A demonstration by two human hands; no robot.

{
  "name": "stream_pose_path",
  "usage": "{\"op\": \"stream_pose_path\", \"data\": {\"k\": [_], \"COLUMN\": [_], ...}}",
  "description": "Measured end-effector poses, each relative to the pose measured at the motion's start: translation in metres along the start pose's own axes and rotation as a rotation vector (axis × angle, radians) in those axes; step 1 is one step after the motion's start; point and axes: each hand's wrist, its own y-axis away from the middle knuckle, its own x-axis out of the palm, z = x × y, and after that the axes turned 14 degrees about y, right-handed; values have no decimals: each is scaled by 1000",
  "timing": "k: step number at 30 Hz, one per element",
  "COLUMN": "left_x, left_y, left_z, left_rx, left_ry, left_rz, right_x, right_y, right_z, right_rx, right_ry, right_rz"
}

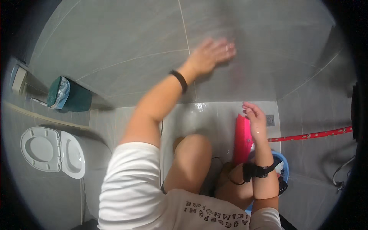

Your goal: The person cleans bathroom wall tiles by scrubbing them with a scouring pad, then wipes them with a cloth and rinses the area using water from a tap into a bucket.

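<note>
My left hand lies spread against the grey tiled wall, its fingers stretched and slightly blurred, with a dark band round the wrist. Nothing shows in it. Lower down on the right, my right hand hangs raised with loosely bent fingers and looks wet. I see nothing held in it. Partly behind that hand stands a bright pink object with a flat side, whose kind I cannot make out; whether the hand touches it I cannot tell. A black strapped device sits on my right forearm.
A white toilet with its lid raised stands at left, below a dark green bin with a liner. Beside my right arm is a blue tub with things in it. A red patterned strap runs right, above a floor drain.
</note>
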Motion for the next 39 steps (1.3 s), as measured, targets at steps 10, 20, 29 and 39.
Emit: {"op": "stream_pose_path", "data": {"k": [10,20,29,39], "left_x": [-101,47,-85,52], "left_y": [102,-17,111,90], "left_z": [119,-37,98,9], "left_rx": [-592,94,-757,-294], "left_ry": [-315,-138,-226,90], "left_rz": [-476,-17,-578,-257], "right_x": [-17,31,-30,9], "right_y": [28,11,26,8], "right_z": [12,-5,-8,7], "right_rx": [22,-129,8,28], "right_ry": [-36,202,229,125], "right_rz": [-112,-37,-7,71]}}
